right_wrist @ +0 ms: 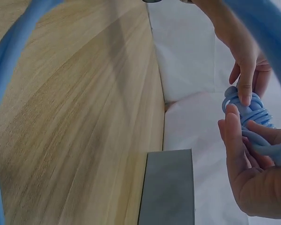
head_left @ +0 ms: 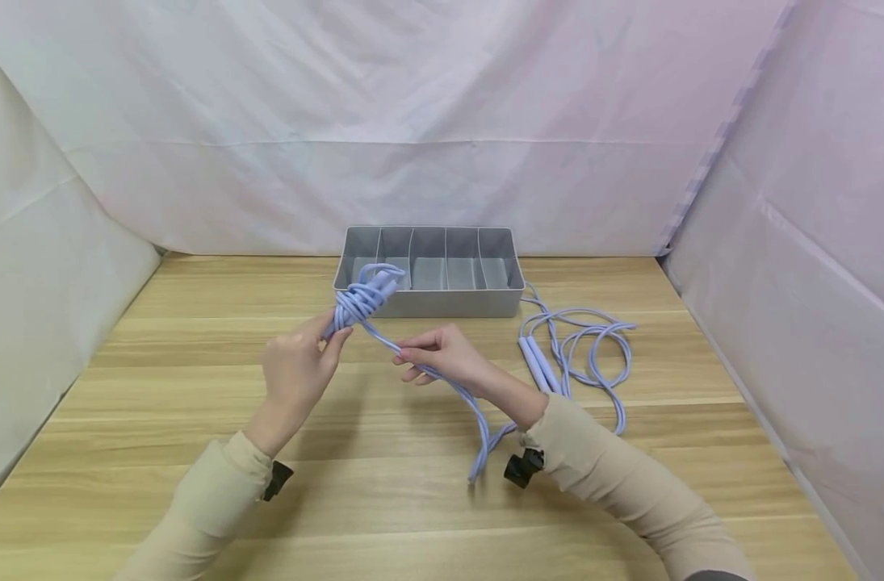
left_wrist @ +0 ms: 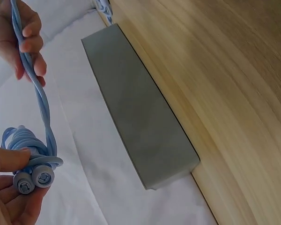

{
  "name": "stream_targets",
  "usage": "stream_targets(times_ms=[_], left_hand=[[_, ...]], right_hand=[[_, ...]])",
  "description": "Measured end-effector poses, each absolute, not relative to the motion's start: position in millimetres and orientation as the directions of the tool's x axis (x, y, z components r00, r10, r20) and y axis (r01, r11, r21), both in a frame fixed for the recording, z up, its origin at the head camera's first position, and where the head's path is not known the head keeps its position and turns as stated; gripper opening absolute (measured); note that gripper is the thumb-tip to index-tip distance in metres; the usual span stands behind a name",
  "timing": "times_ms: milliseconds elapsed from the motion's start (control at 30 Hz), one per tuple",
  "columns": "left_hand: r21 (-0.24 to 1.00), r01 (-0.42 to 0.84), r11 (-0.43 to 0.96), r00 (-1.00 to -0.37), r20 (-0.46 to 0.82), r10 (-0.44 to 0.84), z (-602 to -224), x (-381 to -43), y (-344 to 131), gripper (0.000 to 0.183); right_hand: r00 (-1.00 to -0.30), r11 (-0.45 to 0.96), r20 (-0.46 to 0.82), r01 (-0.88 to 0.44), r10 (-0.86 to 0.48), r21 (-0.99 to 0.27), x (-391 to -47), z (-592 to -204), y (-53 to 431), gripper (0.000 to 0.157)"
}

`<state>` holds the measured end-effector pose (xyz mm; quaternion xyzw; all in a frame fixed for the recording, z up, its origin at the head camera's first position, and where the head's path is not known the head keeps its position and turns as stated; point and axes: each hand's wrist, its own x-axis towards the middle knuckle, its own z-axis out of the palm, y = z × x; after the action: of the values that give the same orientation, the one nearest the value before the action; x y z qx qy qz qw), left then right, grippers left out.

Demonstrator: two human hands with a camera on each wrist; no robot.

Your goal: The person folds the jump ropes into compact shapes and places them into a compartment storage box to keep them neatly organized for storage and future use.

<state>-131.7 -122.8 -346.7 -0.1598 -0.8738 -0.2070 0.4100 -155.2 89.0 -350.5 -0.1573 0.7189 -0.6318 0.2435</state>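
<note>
My left hand [head_left: 296,371] grips the two light-blue handles of a jump rope [head_left: 360,303], with its cord wound several times around them. The round handle ends [left_wrist: 43,176] face the camera in the left wrist view, beside the thumb. A doubled cord runs from the bundle to my right hand [head_left: 445,355], which pinches it between thumb and fingers. Past that hand the loose cord [head_left: 478,424] hangs down in a bend over the table. In the right wrist view, the right-hand fingers [right_wrist: 233,140] are close to the wound bundle [right_wrist: 248,110].
A grey box [head_left: 449,304] with several compartments stands at the back of the wooden table [head_left: 383,508], behind the bundle. To the right lies a second light-blue jump rope [head_left: 543,367], its handles side by side and cord loosely looped. White cloth [head_left: 442,186] hangs behind and at both sides.
</note>
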Motion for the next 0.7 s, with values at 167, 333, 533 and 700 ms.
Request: stream_targets(times_ms=[167, 333, 533, 700], left_hand=[[0.214, 0.401, 0.890, -0.620, 0.779, 0.092, -347.2, -134.4, -132.1, 0.027], [0.201, 0.371, 0.907, -0.641, 0.762, 0.093, -348.3, -134.2, -137.2, 0.019], [0.162, 0.351, 0.922, -0.636, 0.764, 0.108, -350.0, -134.1, -139.7, 0.015], [0.132, 0.309, 0.942, -0.656, 0.747, 0.111, -351.3, -134.8, -142.8, 0.017]], right_hand=[[-0.828, 0.185, -0.139, 0.043, -0.544, -0.982, -150.9, -348.1, 92.4, 0.030], [-0.829, 0.228, -0.094, -0.041, -0.551, -0.973, -145.7, -343.7, 94.5, 0.029], [-0.818, 0.295, -0.036, -0.166, -0.575, -0.941, -138.3, -334.7, 97.5, 0.028], [-0.812, 0.347, -0.030, -0.216, -0.583, -0.913, -133.1, -323.7, 104.0, 0.031]])
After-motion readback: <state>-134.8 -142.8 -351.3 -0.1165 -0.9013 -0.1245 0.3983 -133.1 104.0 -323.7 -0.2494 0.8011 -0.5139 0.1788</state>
